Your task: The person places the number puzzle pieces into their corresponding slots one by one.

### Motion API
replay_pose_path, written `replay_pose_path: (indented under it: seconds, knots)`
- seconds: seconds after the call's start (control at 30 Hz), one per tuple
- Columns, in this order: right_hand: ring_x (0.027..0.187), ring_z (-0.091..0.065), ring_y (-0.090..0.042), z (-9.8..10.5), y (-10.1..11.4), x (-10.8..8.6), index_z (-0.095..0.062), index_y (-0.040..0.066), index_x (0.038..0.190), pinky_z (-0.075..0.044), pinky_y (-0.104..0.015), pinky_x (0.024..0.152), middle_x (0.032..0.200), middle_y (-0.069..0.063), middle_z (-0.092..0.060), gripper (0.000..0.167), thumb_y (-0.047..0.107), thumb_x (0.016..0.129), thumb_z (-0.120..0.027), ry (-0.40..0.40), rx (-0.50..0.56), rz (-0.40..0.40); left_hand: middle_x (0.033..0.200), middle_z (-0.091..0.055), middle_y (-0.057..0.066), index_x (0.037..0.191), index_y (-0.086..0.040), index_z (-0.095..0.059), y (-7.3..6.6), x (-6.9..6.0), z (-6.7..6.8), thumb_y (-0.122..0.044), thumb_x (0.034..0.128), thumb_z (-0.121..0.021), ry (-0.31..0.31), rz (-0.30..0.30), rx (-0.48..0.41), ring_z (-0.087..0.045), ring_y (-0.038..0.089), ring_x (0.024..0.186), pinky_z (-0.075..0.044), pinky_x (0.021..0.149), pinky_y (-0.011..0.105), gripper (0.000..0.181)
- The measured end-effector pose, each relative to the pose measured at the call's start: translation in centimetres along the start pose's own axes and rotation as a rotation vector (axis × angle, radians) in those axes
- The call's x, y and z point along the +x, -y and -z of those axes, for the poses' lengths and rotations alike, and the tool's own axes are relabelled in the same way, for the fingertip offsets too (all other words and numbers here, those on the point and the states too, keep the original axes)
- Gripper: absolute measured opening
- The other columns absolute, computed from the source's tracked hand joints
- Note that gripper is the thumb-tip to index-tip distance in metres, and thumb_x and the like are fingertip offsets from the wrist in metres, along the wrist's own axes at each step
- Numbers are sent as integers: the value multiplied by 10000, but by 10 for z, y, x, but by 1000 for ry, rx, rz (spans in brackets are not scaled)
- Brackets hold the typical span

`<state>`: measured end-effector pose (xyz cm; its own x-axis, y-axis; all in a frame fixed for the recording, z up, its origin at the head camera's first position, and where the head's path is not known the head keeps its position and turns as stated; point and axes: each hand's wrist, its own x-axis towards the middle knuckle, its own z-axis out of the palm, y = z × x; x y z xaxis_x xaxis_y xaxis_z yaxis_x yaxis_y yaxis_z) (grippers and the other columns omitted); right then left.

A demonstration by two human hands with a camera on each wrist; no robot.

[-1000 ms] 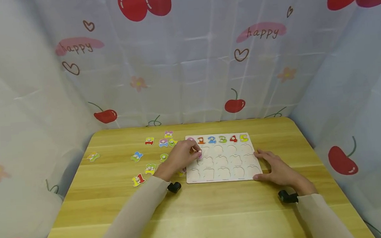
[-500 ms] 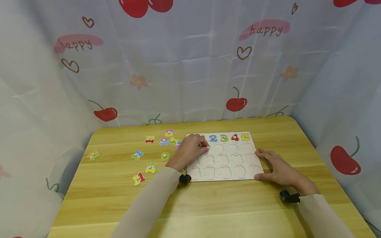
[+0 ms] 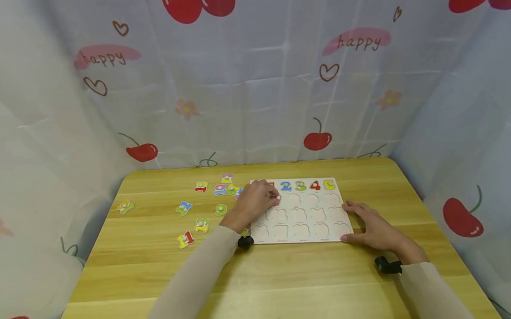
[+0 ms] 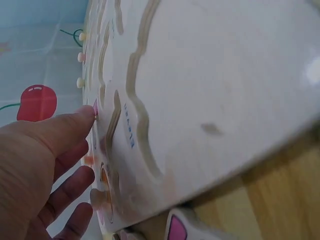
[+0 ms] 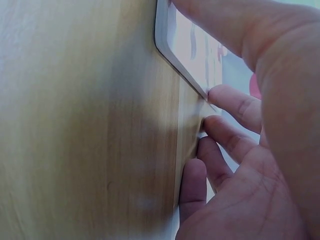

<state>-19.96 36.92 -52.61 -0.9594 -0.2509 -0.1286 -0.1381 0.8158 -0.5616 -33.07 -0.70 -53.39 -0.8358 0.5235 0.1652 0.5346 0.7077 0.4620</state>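
My left hand (image 3: 253, 202) is over the upper left of the white puzzle board (image 3: 289, 232), pinching a pink piece (image 3: 277, 202) between thumb and fingertips at a recess in the second row. In the left wrist view the left hand (image 4: 47, 160) hides most of that piece. Coloured numbers, among them a blue 2 (image 3: 286, 186), a red 4 (image 3: 314, 185) and a yellow 5 (image 3: 329, 184), sit in the top row. My right hand (image 3: 378, 227) rests at the board's right edge, its thumb at the lower corner; the right wrist view shows the right hand's (image 5: 250, 165) fingers loosely spread.
Several loose number pieces lie left of the board, including a red and yellow 11 (image 3: 186, 239), a green 9 (image 3: 221, 210) and a blue and green 12 (image 3: 184, 208). Another piece (image 3: 125, 207) lies near the wooden table's (image 3: 264, 287) left edge. Printed curtains surround the table.
My left hand has moved slightly right and up across the board with the pink piece, then stayed nearly still over the last half second. My right hand has kept its place at the board.
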Motion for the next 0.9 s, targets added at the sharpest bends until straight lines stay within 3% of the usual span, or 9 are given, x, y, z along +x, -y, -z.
replay_pose_path:
  seconds: [0.2, 0.53, 0.9]
  knots:
    - [1628, -386, -655, -1, 0, -2, -506, -28, 1710, -360, -863, 1290, 1831, -360, -366, 1026, 427, 934, -1000, -5, 0, 0, 1323, -846, 36, 1252, -155, -888, 5, -20, 22, -265, 1089, -852, 0, 9, -20, -791, 256, 1200, -639, 1087, 457, 199]
    - [1644, -351, -662, 0, -3, 0, -492, -36, 1716, -326, -869, 1295, 1844, -361, -342, 1045, 451, 938, -991, -2, 13, 9, 1145, -843, 56, 1189, -115, -897, 32, -70, 53, -227, 1075, -868, -27, -24, -29, -720, 245, 980, -612, 905, 408, 162]
    - [1649, -355, -651, -2, -3, 1, -496, -33, 1713, -322, -861, 1305, 1844, -354, -346, 1053, 456, 928, -999, -2, 23, 1, 1052, -800, -59, 1128, -191, -904, 63, -131, 61, -310, 1019, -939, -43, -41, 61, -691, 133, 967, -630, 934, 388, 165]
